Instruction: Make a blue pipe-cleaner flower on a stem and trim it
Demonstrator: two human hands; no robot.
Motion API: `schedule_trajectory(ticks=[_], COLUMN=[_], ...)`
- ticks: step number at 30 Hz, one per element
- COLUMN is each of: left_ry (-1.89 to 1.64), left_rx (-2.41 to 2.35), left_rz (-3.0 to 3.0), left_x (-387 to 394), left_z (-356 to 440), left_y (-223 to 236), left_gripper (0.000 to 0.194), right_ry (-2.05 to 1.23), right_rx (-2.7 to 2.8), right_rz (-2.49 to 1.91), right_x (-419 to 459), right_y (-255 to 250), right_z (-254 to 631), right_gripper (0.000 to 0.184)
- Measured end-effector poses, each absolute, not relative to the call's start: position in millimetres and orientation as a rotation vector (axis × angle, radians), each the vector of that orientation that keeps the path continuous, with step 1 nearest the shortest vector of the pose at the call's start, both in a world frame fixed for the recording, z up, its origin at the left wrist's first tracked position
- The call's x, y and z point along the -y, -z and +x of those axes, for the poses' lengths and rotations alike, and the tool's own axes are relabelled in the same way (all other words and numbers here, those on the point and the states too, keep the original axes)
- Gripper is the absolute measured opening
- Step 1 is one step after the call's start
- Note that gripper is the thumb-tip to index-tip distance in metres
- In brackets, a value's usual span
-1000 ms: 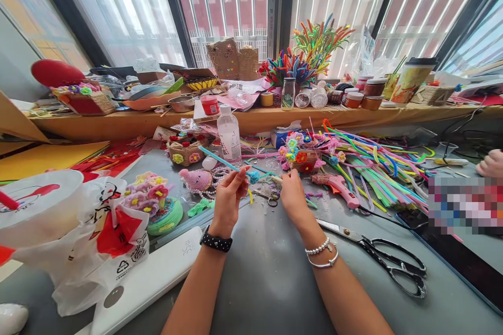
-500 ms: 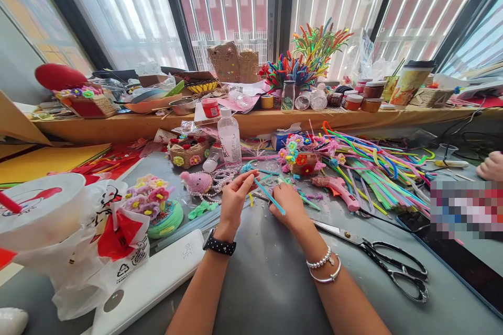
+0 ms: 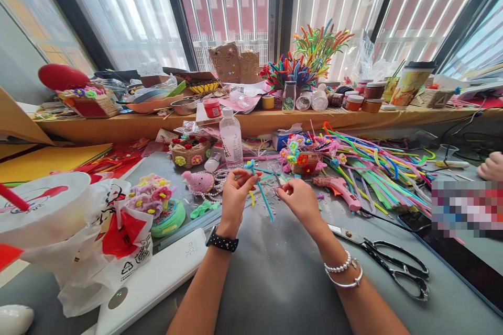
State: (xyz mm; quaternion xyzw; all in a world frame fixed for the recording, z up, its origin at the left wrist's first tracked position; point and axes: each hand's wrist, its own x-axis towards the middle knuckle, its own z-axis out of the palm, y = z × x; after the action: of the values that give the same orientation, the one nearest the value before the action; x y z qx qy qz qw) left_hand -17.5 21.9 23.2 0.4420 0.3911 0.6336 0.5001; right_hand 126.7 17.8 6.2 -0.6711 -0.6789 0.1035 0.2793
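Note:
My left hand (image 3: 234, 196) pinches a blue pipe cleaner (image 3: 265, 200) between thumb and fingers. One straight end slants down to the right, and a curled blue piece (image 3: 250, 165) shows above the fingertips. To the right, my right hand (image 3: 301, 200) is closed on small scissors (image 3: 276, 177), whose blades point up and away; the fingers partly hide them. The two hands are apart, above the grey table (image 3: 271, 282). A pink crocheted piece (image 3: 199, 182) with strings of beads lies left of my left hand.
A pink glue gun (image 3: 338, 191) and large black-handled scissors (image 3: 387, 260) lie right of my right hand. Loose pipe cleaners (image 3: 387, 178) spread behind them. A bottle (image 3: 231, 138) and a flower-trimmed basket (image 3: 304, 162) stand ahead. Another person's hand (image 3: 491, 166) is at far right.
The blue pipe cleaner has turned in my left hand, its straight end swinging from upper left to lower right. My right hand has reached to the small scissors and lifted them from the table.

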Motion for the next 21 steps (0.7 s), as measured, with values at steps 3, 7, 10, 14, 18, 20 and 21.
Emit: schedule_trajectory(ticks=[3, 7, 10, 14, 18, 20, 21], left_ry=[-1.517, -1.493, -1.470, -1.470, -1.498, -1.520, -1.535], left_rx=[-0.955, -0.931, -0.911, -0.875, -0.827, -0.809, -0.801], left_rz=[1.069, 1.033, 0.971, 0.900, 0.863, 0.845, 0.837], left_x=[-21, -21, -20, -19, -19, -19, -19], left_z=[-17, -17, -16, -14, -14, -14, -14], left_y=[-23, -23, -23, -23, -21, -21, -21], left_gripper=[0.024, 0.025, 0.025, 0.025, 0.024, 0.022, 0.022], right_ry=[-0.431, -0.745, -0.911, -1.024, -1.135, -1.173, -1.186], right_rx=[1.710, 1.579, 1.541, 1.523, 1.582, 1.588, 1.582], right_rz=[-1.605, -1.302, -1.199, -1.144, -1.113, -1.105, -1.108], right_x=[-10, 4, 14, 22, 22, 22, 22], right_y=[-4, 3, 7, 8, 6, 6, 6], right_z=[138, 141, 136, 130, 130, 130, 130], right_gripper=[0.033, 0.035, 0.030, 0.035, 0.035, 0.033, 0.033])
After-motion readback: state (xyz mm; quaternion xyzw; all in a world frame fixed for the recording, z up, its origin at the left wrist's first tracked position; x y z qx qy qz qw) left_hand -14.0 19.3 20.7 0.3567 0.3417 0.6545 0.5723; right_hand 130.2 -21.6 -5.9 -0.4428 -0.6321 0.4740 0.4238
